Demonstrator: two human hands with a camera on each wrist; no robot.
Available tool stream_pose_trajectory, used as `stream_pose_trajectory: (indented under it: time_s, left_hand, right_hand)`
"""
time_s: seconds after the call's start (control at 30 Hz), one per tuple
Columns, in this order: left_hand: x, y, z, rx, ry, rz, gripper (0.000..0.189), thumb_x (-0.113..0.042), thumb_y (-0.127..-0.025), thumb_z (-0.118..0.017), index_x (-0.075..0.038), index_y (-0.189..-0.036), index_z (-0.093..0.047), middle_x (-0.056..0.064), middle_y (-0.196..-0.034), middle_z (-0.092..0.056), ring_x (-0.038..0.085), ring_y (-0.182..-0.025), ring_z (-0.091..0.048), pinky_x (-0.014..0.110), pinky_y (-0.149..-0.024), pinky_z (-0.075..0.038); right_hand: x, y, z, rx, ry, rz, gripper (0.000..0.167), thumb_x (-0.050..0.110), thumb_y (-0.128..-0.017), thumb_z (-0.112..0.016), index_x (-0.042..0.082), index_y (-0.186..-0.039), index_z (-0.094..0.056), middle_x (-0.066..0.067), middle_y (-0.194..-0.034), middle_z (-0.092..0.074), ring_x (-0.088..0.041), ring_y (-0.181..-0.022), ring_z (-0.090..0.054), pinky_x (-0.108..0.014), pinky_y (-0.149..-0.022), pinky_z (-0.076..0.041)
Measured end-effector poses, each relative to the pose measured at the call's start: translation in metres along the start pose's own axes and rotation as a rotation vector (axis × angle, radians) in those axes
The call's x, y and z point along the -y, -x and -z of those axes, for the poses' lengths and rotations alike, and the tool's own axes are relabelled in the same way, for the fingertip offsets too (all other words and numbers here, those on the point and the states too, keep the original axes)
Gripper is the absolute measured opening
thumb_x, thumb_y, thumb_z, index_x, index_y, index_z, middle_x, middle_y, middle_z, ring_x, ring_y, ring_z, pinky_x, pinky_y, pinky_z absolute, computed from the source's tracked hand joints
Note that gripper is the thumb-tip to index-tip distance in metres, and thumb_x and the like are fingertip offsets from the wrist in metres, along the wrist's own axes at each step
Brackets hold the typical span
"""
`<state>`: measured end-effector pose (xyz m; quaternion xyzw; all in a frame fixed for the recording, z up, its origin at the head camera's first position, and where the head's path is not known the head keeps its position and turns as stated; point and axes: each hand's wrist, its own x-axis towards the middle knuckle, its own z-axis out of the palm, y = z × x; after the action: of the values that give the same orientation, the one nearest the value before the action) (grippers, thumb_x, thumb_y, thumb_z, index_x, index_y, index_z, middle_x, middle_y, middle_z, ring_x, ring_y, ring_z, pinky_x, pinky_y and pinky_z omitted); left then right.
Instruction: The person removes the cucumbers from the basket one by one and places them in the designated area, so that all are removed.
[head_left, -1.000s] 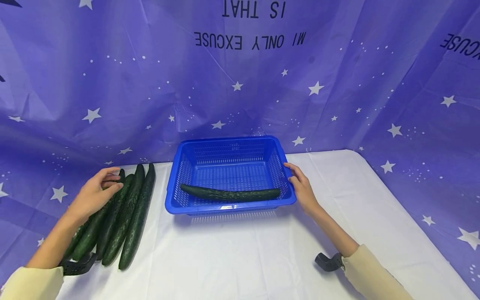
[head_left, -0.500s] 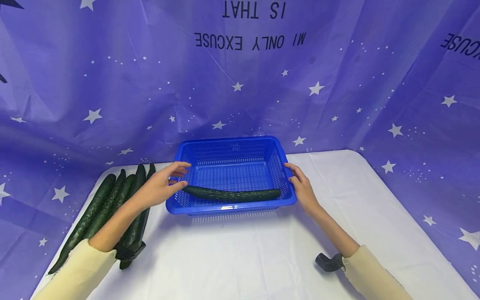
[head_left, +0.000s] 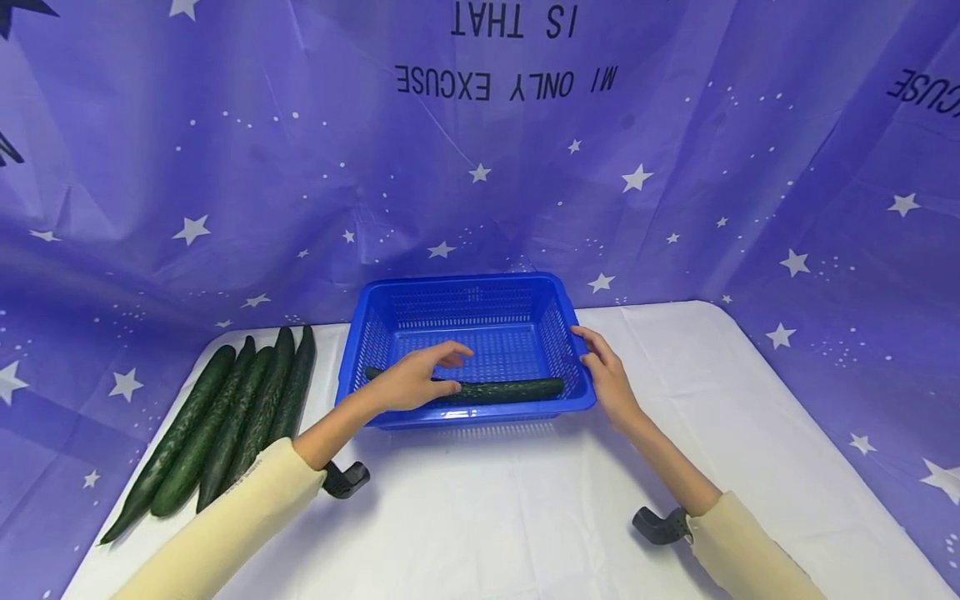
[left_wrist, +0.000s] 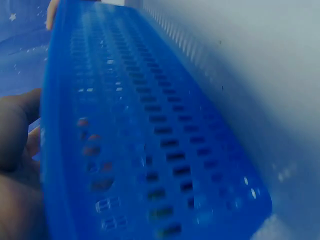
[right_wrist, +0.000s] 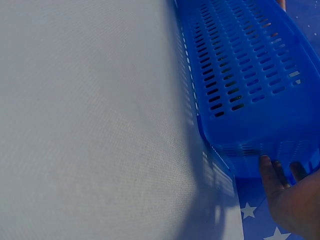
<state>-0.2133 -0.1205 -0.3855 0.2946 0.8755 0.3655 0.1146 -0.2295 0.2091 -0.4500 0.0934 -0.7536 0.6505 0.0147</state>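
Observation:
A long dark-green cucumber [head_left: 517,390] lies along the near side inside a blue perforated plastic basket [head_left: 480,282]. My left hand [head_left: 408,379] is over the basket, thumb and fingers apart with nothing between them; in the head view it overlaps part of the cucumber. From the left wrist, the hand shows only partly, behind the basket's near wall [left_wrist: 165,120]. At the right end, my right hand [head_left: 609,379] holds the basket by its rim. The right wrist view has its fingers [right_wrist: 269,172] against the outside of the end wall.
Several more cucumbers [head_left: 187,425] lie side by side at the table's left, partly hidden by my left sleeve [head_left: 240,517]. A white cloth [head_left: 487,517] covers the table. Behind it hangs a purple star-print curtain [head_left: 480,208].
My left hand has moved right, from above the row of cucumbers, past the basket's left rim, to over the cucumber inside. The right hand and the basket have stayed in place.

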Motion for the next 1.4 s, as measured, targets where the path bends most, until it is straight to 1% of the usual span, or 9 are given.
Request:
stream_pose_trajectory:
  time_s: [0.13,0.27,0.5,0.63,0.77,0.9,1.1,1.2,1.4]
  left_hand:
    - [-0.001,-0.015,-0.012,0.074,0.019,0.023,0.049,-0.006,-0.097,-0.066,-0.009,-0.143,-0.05,0.017,-0.137,-0.057,0.034,-0.128,-0.051,0.054,-0.104,-0.04]
    - [-0.001,-0.026,-0.02,0.129,0.029,0.039,0.048,-0.005,-0.097,-0.065,-0.009,-0.143,-0.051,0.019,-0.137,-0.056,0.033,-0.13,-0.05,0.053,-0.105,-0.039]
    - [0.001,-0.042,-0.028,0.191,0.019,0.061,0.049,0.0,-0.096,-0.063,-0.006,-0.143,-0.052,0.019,-0.14,-0.055,0.033,-0.133,-0.048,0.05,-0.109,-0.035]
    - [0.005,-0.048,-0.029,0.212,0.021,0.086,0.05,0.003,-0.094,-0.062,-0.006,-0.142,-0.052,0.02,-0.14,-0.054,0.033,-0.132,-0.049,0.049,-0.109,-0.036]
    - [0.01,-0.052,-0.027,0.242,-0.034,0.103,0.051,0.005,-0.093,-0.062,-0.007,-0.142,-0.054,0.022,-0.137,-0.056,0.035,-0.129,-0.051,0.051,-0.106,-0.039]
    - [0.012,-0.055,-0.026,0.279,-0.088,0.126,0.051,0.005,-0.092,-0.063,-0.008,-0.14,-0.055,0.024,-0.133,-0.058,0.036,-0.127,-0.053,0.051,-0.103,-0.041]
    - [0.015,-0.057,-0.027,0.313,-0.108,0.161,0.052,0.005,-0.092,-0.063,-0.012,-0.141,-0.056,0.023,-0.135,-0.057,0.036,-0.129,-0.05,0.051,-0.103,-0.042]
    - [0.015,-0.057,-0.027,0.311,-0.113,0.157,0.052,0.005,-0.091,-0.065,-0.012,-0.14,-0.058,0.021,-0.133,-0.059,0.035,-0.127,-0.052,0.051,-0.103,-0.041]
    - [0.014,-0.057,-0.024,0.308,-0.125,0.137,0.05,0.003,-0.092,-0.066,-0.013,-0.139,-0.06,0.018,-0.129,-0.061,0.033,-0.124,-0.054,0.05,-0.104,-0.041]
  right_hand:
    - [0.001,0.0,0.0,0.0,-0.006,-0.006,0.049,0.003,-0.102,-0.034,0.008,-0.15,-0.042,-0.018,-0.149,-0.042,-0.032,-0.128,-0.044,-0.033,-0.102,-0.038]
    - [0.001,0.0,0.0,0.006,-0.01,-0.001,0.049,0.003,-0.103,-0.034,0.007,-0.151,-0.041,-0.018,-0.151,-0.041,-0.032,-0.13,-0.043,-0.038,-0.105,-0.036]
    - [0.001,0.0,0.0,0.007,-0.008,-0.002,0.049,0.003,-0.103,-0.034,0.007,-0.151,-0.041,-0.017,-0.151,-0.041,-0.032,-0.13,-0.043,-0.04,-0.106,-0.035]
    - [0.0,0.0,0.0,0.004,-0.007,0.006,0.049,0.003,-0.102,-0.034,0.007,-0.151,-0.041,-0.018,-0.152,-0.04,-0.032,-0.131,-0.042,-0.041,-0.107,-0.034]
    - [0.0,0.0,0.0,0.002,-0.003,0.011,0.049,0.003,-0.102,-0.033,0.006,-0.151,-0.041,-0.018,-0.152,-0.04,-0.032,-0.13,-0.042,-0.041,-0.107,-0.035]
    - [-0.002,-0.001,0.0,-0.002,0.001,0.01,0.049,0.003,-0.102,-0.034,0.006,-0.15,-0.042,-0.018,-0.151,-0.041,-0.032,-0.128,-0.044,-0.036,-0.104,-0.038]
    - [-0.003,-0.001,0.001,0.0,-0.003,0.011,0.05,0.003,-0.102,-0.033,0.006,-0.151,-0.041,-0.019,-0.149,-0.042,-0.033,-0.126,-0.045,-0.028,-0.098,-0.041]
    - [-0.002,-0.001,0.0,0.002,-0.005,0.009,0.049,0.003,-0.102,-0.033,0.007,-0.15,-0.042,-0.019,-0.149,-0.043,-0.033,-0.126,-0.045,-0.029,-0.099,-0.04]
    - [-0.001,-0.001,0.0,0.004,-0.003,0.006,0.049,0.004,-0.102,-0.033,0.007,-0.151,-0.041,-0.018,-0.15,-0.042,-0.033,-0.128,-0.044,-0.035,-0.103,-0.037]
